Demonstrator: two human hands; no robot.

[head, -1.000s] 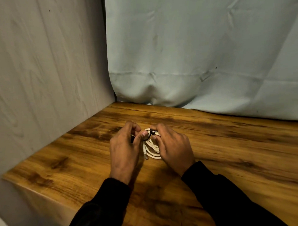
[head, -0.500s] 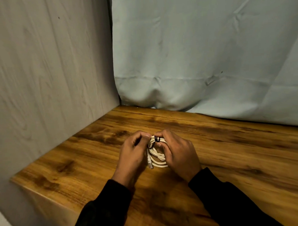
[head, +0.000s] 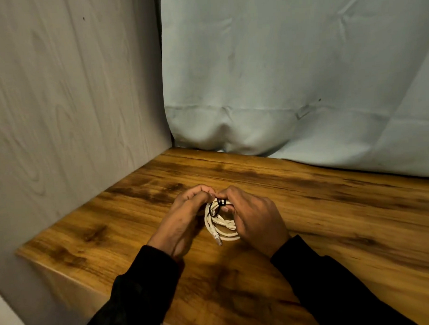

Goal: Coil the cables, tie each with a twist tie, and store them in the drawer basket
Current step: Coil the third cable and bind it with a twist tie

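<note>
Both hands meet over a coiled white cable (head: pixel 220 225) near the front left part of the wooden desk (head: pixel 331 207). The left hand (head: pixel 184 219) has its fingers curled, the tips pinching at the top of the coil where a thin black twist tie (head: pixel 216 207) loops around the strands. The right hand (head: pixel 255 215) curls round the right side of the coil, thumb and forefinger at the tie. The coil is held just above or on the desk; which of the two cannot be told. One connector end (head: pixel 217 240) hangs free at the coil's lower edge.

Step in hand, as judged: tying, with coiling of this cable done. The next move calls for twisting the tie's ends until snug while the coil is kept from springing open. No drawer basket is in view, so storing would mean reaching out of the frame. A pale cloth (head: pixel 290 74) hangs behind the desk.
</note>
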